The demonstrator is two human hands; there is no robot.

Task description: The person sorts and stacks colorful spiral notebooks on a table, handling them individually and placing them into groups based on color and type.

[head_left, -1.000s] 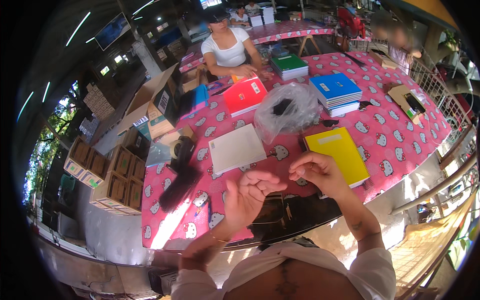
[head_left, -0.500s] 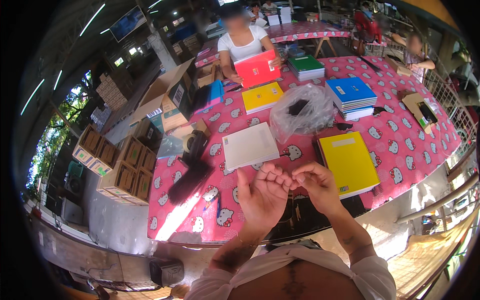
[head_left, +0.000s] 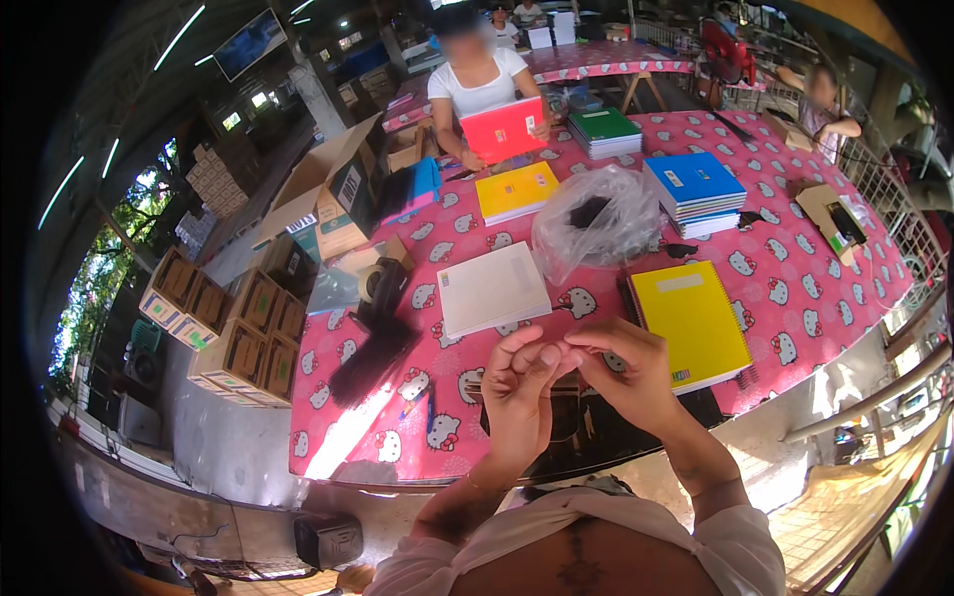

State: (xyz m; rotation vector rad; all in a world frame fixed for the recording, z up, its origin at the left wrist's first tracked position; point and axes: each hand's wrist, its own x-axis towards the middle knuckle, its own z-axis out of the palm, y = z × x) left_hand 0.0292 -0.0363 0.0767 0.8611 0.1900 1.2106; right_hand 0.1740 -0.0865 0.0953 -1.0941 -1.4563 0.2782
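Observation:
Over the near edge of the table, my left hand [head_left: 521,390] and my right hand [head_left: 626,375] meet at the fingertips. Both are closed in a pinch, the left with its fingers curled and thumb bent over them. Whatever lies between the fingertips is too small to make out. Just beyond them lies a white notebook [head_left: 494,289]. To the right of my right hand is a stack of yellow spiral notebooks [head_left: 693,320]. A black surface [head_left: 586,437] shows below my hands at the table edge.
The pink patterned tablecloth [head_left: 785,298] carries a clear plastic bag [head_left: 606,223], blue notebooks [head_left: 696,179], green notebooks [head_left: 604,129], a yellow stack [head_left: 517,189], a tape dispenser [head_left: 383,288] and black strands [head_left: 373,363]. Across the table a person holds a red notebook [head_left: 505,129]. Cartons [head_left: 248,348] stand left.
My left hand has turned from a spread palm to curled fingers, its thumb folding inward to meet the right fingertips. The person across has lowered the red notebook a little.

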